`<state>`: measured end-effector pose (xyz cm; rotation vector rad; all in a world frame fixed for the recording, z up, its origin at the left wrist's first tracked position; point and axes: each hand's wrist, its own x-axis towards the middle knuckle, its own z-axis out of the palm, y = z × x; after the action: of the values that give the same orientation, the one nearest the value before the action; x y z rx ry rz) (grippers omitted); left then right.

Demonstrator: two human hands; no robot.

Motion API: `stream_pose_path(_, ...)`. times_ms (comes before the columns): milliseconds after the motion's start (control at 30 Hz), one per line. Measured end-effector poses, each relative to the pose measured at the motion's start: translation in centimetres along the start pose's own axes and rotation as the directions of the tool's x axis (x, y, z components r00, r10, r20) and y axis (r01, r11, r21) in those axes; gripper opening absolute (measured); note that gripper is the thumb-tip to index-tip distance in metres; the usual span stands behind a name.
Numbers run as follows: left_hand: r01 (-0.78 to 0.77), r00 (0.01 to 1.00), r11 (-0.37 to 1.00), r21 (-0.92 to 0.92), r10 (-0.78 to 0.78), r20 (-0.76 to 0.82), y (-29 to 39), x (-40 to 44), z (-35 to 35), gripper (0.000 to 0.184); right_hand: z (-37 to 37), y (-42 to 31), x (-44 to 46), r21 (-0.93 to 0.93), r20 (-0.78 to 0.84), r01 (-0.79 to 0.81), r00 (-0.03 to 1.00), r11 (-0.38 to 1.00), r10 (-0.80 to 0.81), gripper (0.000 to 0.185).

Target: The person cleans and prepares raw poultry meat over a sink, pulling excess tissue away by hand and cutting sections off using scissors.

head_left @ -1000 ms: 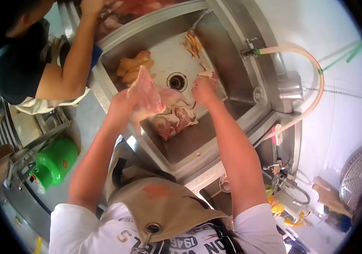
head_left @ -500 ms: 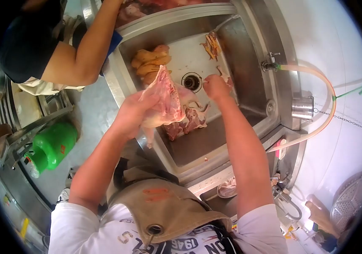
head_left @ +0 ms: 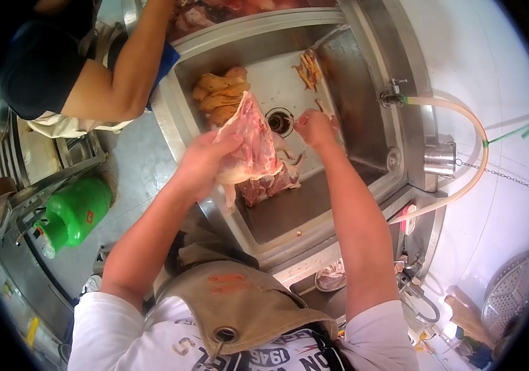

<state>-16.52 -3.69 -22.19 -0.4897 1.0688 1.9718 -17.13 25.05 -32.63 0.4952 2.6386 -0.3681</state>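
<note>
My left hand (head_left: 201, 162) grips a raw, opened poultry carcass (head_left: 253, 145), its pink inner side facing up, above the left part of the steel sink (head_left: 264, 242). A pale limb-like end of it hangs below my fingers. My right hand (head_left: 315, 130) is closed, fingers pinched, just right of the drain hole (head_left: 280, 121); what it holds, if anything, I cannot make out. Below the carcass lie dark red cut poultry pieces (head_left: 269, 185). Yellowish poultry pieces (head_left: 218, 93) are piled at the sink's left side. Yellow feet (head_left: 308, 70) lie at the far right corner.
Another person's arm (head_left: 131, 74) reaches in at upper left, beside a basin of raw meat (head_left: 215, 15). A tap (head_left: 394, 96) with a hose (head_left: 462, 108) is right of the sink, near a hanging metal cup (head_left: 440, 159). A green gas cylinder (head_left: 82, 210) stands at left.
My left hand has shifted slightly right with the poultry carcass, turning its inner side more toward me. My right hand has barely moved, staying closed.
</note>
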Motion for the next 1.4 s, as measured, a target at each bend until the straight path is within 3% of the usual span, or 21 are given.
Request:
stream_pose_path(100,0.0,1.0,1.0,0.013,0.0,-0.015,0.0,-0.1,0.4,0.025,0.7,1.1,0.3,0.063,-0.034,0.065,0.997,0.996,-0.063,0.022)
stream_pose_path(200,0.006,1.0,0.999,0.037,-0.006,-0.007,-0.2,0.1,0.2,0.025,0.9,1.4,0.6,0.202,0.051,-0.012,0.999,0.979,0.001,0.022)
stream_pose_path(300,0.004,1.0,0.999,0.034,-0.003,-0.013,-0.4,0.1,0.2,0.025,-0.9,0.7,-0.8,0.127,0.028,0.096,0.995,0.987,-0.1,0.023)
stream_pose_path(500,-0.013,1.0,1.0,0.022,0.013,-0.003,-0.5,-0.1,0.1,0.027,-2.2,-0.5,-1.3,-0.002,0.066,0.039,0.997,0.999,-0.039,0.032)
stream_pose_path(700,0.02,1.0,0.999,0.028,-0.02,-0.009,0.1,-1.1,0.2,0.029,-1.7,0.3,-2.0,0.002,-0.003,0.013,1.0,1.0,-0.013,0.034)
stream_pose_path(800,0.036,0.998,0.998,0.043,-0.034,-0.048,0.1,-0.8,-0.1,0.03,-0.2,1.6,-2.1,-0.054,0.027,0.114,0.993,0.992,-0.113,0.03)
stream_pose_path(1000,0.067,0.996,0.997,0.025,-0.066,-0.052,-1.0,-0.7,-0.3,0.033,12.7,7.9,1.0,0.22,0.211,-0.169,0.97,0.961,0.122,0.026)
stream_pose_path(1133,0.091,0.996,0.995,0.035,-0.09,-0.022,-2.3,0.0,-0.4,0.034,19.0,7.7,2.5,0.208,0.117,-0.253,0.966,0.945,0.232,0.023)
stream_pose_path(1267,0.113,0.991,0.994,-0.004,-0.113,-0.074,-3.4,0.4,0.2,0.033,20.5,6.7,2.8,0.255,0.096,-0.314,0.949,0.915,0.299,0.024)
stream_pose_path(1400,0.111,0.989,0.994,0.004,-0.11,-0.096,-3.9,0.9,1.1,0.032,17.2,5.9,2.3,0.281,0.156,-0.353,0.934,0.892,0.321,0.028)
